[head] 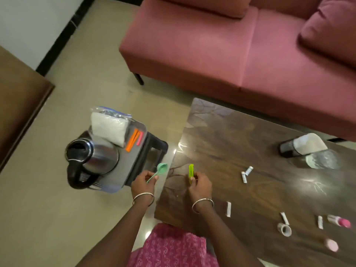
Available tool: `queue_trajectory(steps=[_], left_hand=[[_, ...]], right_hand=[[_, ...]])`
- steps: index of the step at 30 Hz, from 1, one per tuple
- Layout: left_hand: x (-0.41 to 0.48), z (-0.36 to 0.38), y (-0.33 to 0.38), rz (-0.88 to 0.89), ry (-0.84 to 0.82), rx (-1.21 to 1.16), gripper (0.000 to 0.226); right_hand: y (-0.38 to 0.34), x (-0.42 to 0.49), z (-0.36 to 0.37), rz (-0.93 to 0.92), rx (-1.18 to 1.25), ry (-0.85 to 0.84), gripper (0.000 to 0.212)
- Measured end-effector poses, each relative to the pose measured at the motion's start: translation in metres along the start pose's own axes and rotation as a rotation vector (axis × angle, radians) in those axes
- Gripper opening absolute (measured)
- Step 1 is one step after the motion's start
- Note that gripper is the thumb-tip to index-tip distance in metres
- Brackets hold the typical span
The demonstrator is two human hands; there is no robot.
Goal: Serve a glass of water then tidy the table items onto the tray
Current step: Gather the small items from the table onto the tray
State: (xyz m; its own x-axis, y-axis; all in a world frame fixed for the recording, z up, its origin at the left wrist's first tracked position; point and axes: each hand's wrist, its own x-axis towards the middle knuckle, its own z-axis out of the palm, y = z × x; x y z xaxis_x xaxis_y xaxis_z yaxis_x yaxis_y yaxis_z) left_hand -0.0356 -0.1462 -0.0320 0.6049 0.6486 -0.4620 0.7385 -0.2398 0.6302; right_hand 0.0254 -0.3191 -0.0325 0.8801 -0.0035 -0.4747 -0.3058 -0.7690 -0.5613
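Most of tray (128, 170) hidden under kettle (92, 157) and packet (109, 128), glass (321, 159) blurred far across table (240, 143), hands apart, left hand (143, 183) pinching teal spoon (161, 168) beside tray, right hand (199, 185) pinching green clip (191, 170)

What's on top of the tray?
On the tray: a steel kettle, a white bagged packet, orange sticks and a pink stick. Anything beneath the kettle and packet is covered.
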Motion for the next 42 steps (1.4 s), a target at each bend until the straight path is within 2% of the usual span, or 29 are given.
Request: queue_trajectory(steps=[5, 9, 12, 15, 18, 21, 27, 32, 42], left_hand=[[0.039, -0.043, -0.024, -0.149, 0.159, -0.098, 0.011], [0.071, -0.060, -0.041, -0.273, 0.212, -0.226, 0.018], [0.092, -0.063, -0.052, -0.317, 0.236, -0.226, 0.020], [0.112, -0.063, -0.064, -0.383, 0.205, -0.252, 0.018], [0.127, -0.059, -0.078, -0.409, 0.156, -0.171, 0.018], [0.135, -0.051, -0.084, -0.352, 0.107, -0.037, 0.017], [0.142, -0.038, -0.092, -0.283, 0.066, 0.109, 0.021], [0.149, -0.030, -0.094, -0.276, 0.095, 0.197, 0.023], [0.157, -0.020, -0.095, -0.297, 0.070, 0.173, 0.031]], right_hand=[[-0.055, 0.004, 0.040, -0.061, 0.043, -0.101, 0.006], [-0.096, 0.023, 0.066, -0.145, 0.004, -0.177, 0.008], [-0.122, 0.045, 0.081, -0.254, -0.084, -0.200, 0.013], [-0.144, 0.073, 0.096, -0.435, -0.228, -0.222, 0.017], [-0.165, 0.102, 0.115, -0.658, -0.405, -0.208, 0.019], [-0.180, 0.126, 0.137, -0.839, -0.626, -0.206, 0.018], [-0.196, 0.157, 0.171, -1.076, -1.016, -0.353, 0.019], [-0.205, 0.171, 0.189, -1.095, -1.168, -0.444, 0.022], [-0.211, 0.183, 0.200, -1.100, -1.206, -0.466, 0.025]])
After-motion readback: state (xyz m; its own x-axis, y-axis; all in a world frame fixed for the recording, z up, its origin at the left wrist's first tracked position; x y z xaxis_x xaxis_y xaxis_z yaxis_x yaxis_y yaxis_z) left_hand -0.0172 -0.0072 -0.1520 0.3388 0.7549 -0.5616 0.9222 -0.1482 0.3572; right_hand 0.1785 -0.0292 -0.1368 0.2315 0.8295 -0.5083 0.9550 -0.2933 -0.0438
